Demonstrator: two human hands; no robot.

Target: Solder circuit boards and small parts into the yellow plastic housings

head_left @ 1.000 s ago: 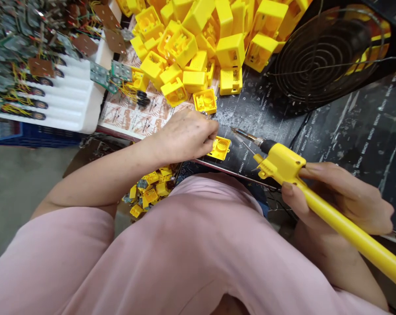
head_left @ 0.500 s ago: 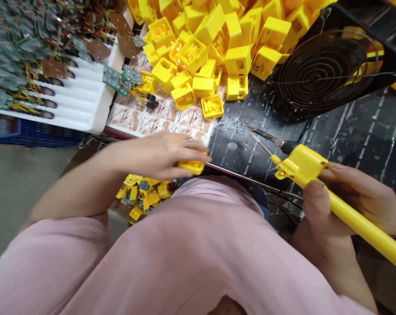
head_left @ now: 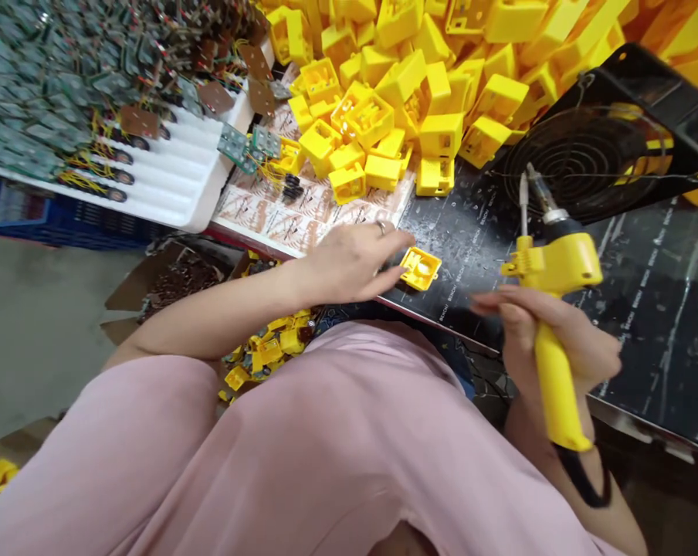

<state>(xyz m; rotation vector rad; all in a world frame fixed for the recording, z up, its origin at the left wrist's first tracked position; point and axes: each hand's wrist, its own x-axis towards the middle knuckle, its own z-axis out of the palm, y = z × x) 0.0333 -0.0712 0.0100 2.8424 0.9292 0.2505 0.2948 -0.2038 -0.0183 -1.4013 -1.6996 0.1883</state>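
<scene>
While the left hand (head_left: 349,266) is resting palm-down at the near edge of the desk (head_left: 644,309), its fingertips are touching a small yellow housing (head_left: 420,268) that is lying open side up on the black mat. Fingers are extended and only loosely spread; they are pressing or steadying the part, not wrapping it. A ring is showing on one finger.

The right hand (head_left: 549,340) is closing firmly around the handle of a yellow soldering gun (head_left: 551,324), holding it nearly upright, with the metal tip (head_left: 537,189) pointing up and away from the person, toward the black fan (head_left: 586,154).

Key relation: the housing is lying to the left of the gun, between the two hands, touching the left hand and apart from the right. The gun's long axis is running near-to-far, roughly square to the line from gun to housing, so the tip is aiming away from the part, not at it. The left hand is clearly the nearer one.

Surroundings: a heap of yellow housings (head_left: 418,69) is lying at the far side of the desk, and a white tray (head_left: 175,174) of wired circuit boards (head_left: 48,85) is sitting far left.
</scene>
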